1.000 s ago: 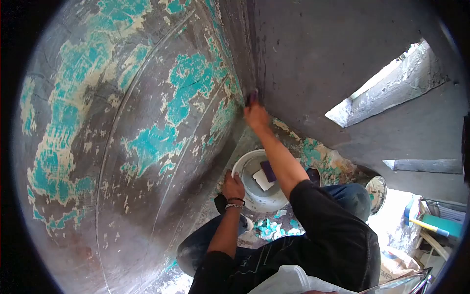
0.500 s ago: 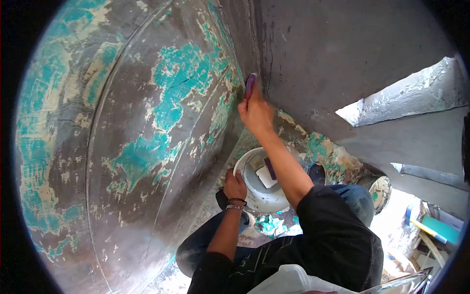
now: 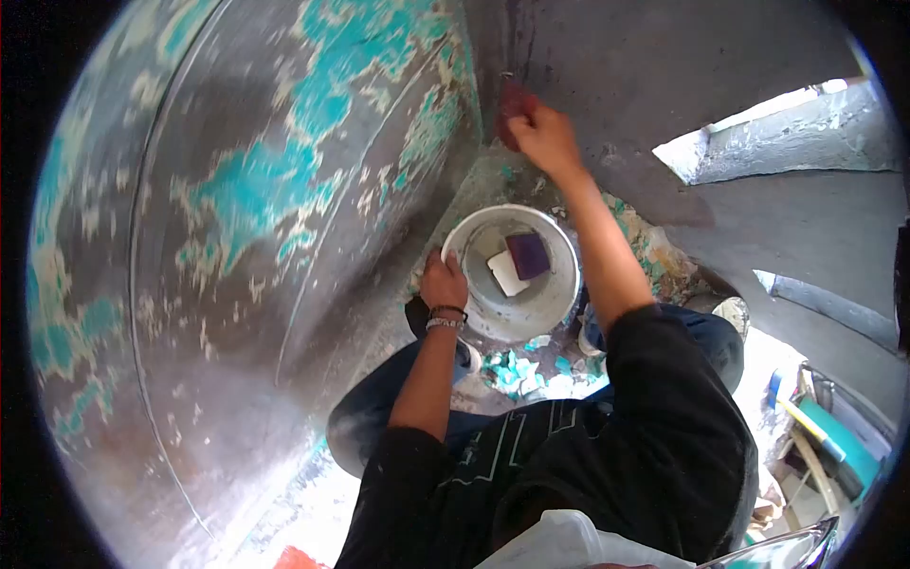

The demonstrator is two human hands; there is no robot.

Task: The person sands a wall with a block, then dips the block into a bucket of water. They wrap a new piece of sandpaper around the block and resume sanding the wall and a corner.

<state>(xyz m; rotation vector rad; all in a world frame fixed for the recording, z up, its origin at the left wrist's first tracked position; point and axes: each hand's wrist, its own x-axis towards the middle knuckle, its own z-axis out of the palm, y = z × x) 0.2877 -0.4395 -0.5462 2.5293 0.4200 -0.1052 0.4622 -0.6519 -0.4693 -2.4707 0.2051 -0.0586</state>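
Note:
My left hand (image 3: 444,282) grips the rim of a whitish bucket (image 3: 559,284) that stands on the floor between my legs. Inside the bucket lie a white block (image 3: 506,275) and a dark purple block (image 3: 528,256), partly overlapping. Up in the corner, my right hand (image 3: 550,137) is closed around a flat dark red piece (image 3: 513,112), which lies close against the grey wall (image 3: 626,85). Motion blurs that piece, and I cannot tell its exact kind.
On the left rises a curved grey wall (image 3: 237,313) with patches of turquoise and cream paint. Turquoise flakes (image 3: 517,373) litter the floor below the bucket. Openings (image 3: 787,133) cut the right wall. A round container (image 3: 732,311) stands by my right knee, with tools (image 3: 815,436) beyond it.
My right hand has moved up and right, from the seam of the two walls onto the grey right wall. The view has shifted. My left hand keeps its grip on the bucket rim.

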